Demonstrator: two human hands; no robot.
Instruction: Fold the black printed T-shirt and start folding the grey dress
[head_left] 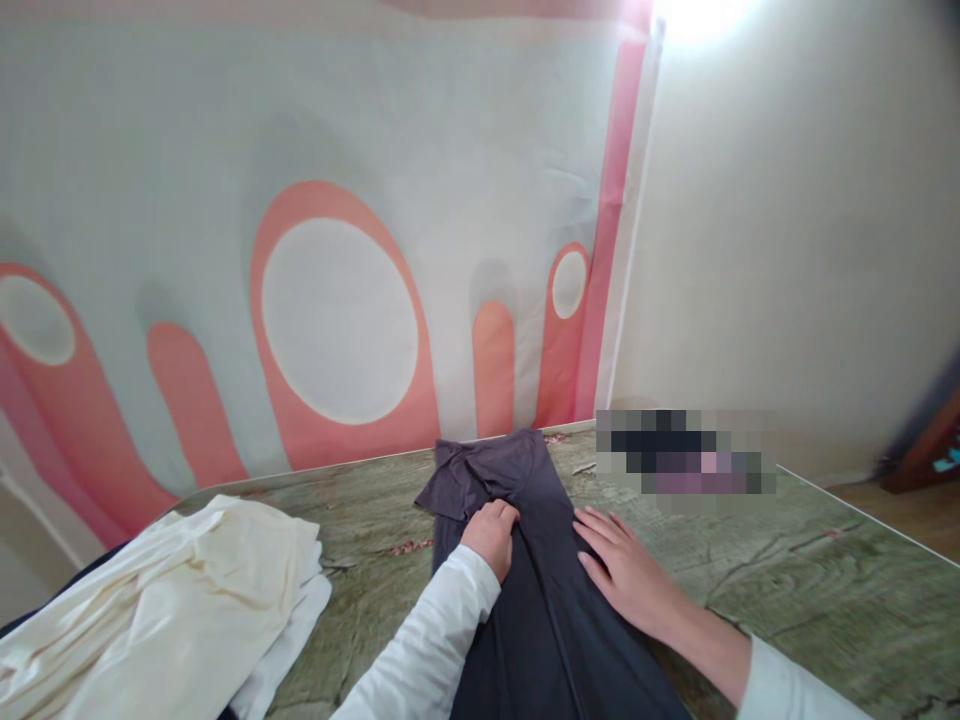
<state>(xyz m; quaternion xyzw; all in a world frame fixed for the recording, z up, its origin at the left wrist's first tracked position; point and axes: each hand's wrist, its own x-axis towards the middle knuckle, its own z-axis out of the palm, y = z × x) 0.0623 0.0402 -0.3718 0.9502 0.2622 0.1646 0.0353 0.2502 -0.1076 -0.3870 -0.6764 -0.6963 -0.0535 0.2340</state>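
A dark grey garment (540, 590) lies lengthwise on the table, its far end turned over in loose folds, with what looks like a short sleeve at the left. My left hand (491, 535) rests on its upper part, fingers curled and pinching the fabric. Along the garment's right edge, my right hand (619, 565) lies flat with fingers stretched out, touching the cloth. The near end of the garment runs out of the bottom of the view.
A pile of cream and white clothes (187, 600) lies on the left of the wood-patterned table (810, 580). A blurred-out dark and purple patch (682, 455) sits at the back right. Behind stands a pink-and-grey printed backdrop (465, 150).
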